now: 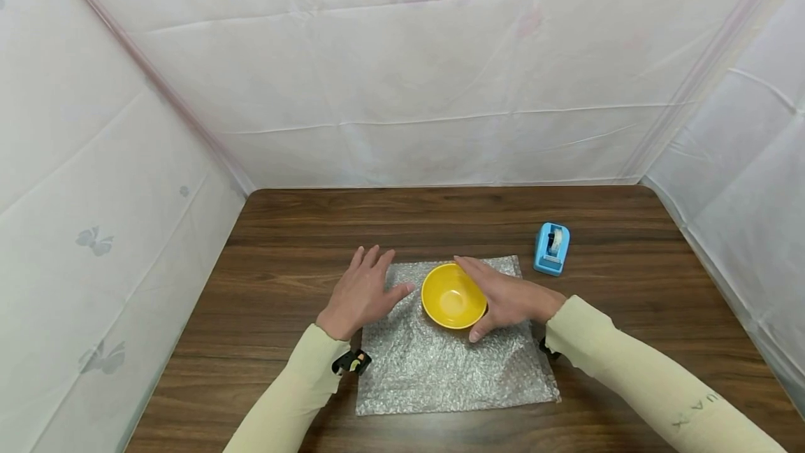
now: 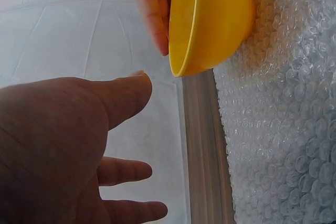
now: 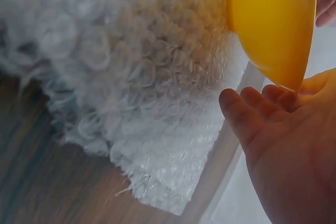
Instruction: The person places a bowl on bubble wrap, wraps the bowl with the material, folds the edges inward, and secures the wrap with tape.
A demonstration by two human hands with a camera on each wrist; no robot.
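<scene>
Presently, head: yellow bowl (image 1: 453,299) rests on bubble wrap (image 1: 453,372) upon the table (image 1: 283,229), left hand (image 1: 361,292) spread beside it, right hand (image 1: 506,296) spread around its right side | left wrist: left fingers (image 2: 126,171) straight – apart from bowl | right wrist: right fingers (image 3: 244,116) extended near bowl – if they press, I cannot tell

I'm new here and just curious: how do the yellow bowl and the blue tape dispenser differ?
The bowl is yellow and round; the tape dispenser is blue and oblong. The bowl sits on bubble wrap; the dispenser stands directly on the wooden table. The right hand is at the bowl's rim; no hand touches the dispenser. Both are brightly coloured.
</scene>
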